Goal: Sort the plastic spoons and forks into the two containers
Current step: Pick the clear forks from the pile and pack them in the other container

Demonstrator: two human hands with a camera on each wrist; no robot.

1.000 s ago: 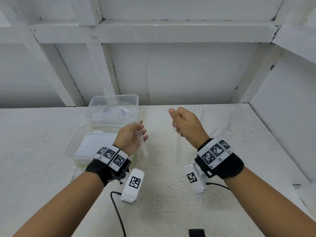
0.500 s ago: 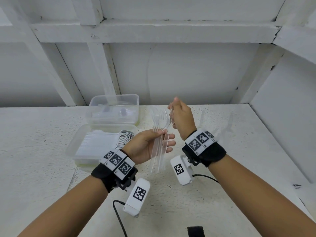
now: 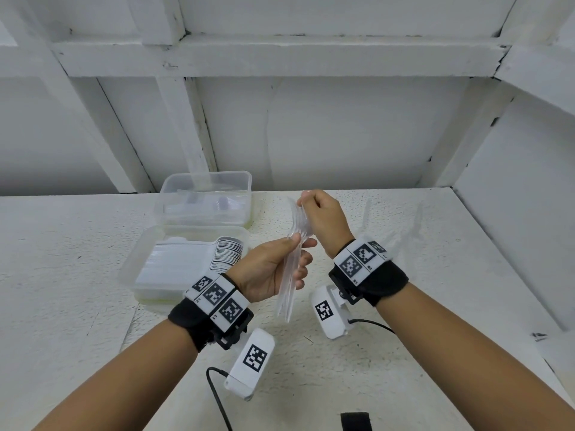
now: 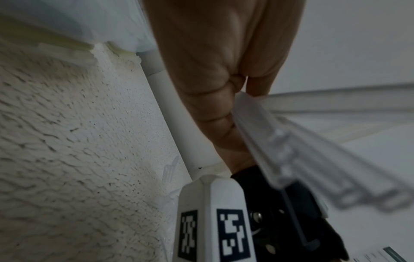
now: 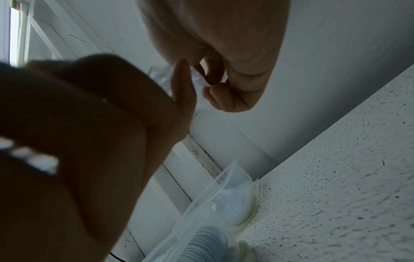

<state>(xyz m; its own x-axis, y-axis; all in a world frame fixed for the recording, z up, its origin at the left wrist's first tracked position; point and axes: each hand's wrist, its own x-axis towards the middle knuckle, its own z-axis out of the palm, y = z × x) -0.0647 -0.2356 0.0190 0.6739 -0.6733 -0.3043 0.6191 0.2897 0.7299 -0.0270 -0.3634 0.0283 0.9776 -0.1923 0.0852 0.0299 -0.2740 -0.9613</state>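
Note:
My left hand grips a bundle of clear plastic forks by the handles, tines up, above the table's middle. In the left wrist view the fork handles fan out past the fingers. My right hand pinches the tines at the top of the bundle with curled fingers. The near clear container holds a neat stack of white spoons. The far clear container behind it holds a few clear pieces I cannot make out.
More clear forks lie on the white table right of my right wrist. A black cable runs along the table's front, beside a small black object. A white wall closes the back and right.
The hands have come together: the left hand turned palm-up with the fork bundle, and the right hand moved left and up onto the tines.

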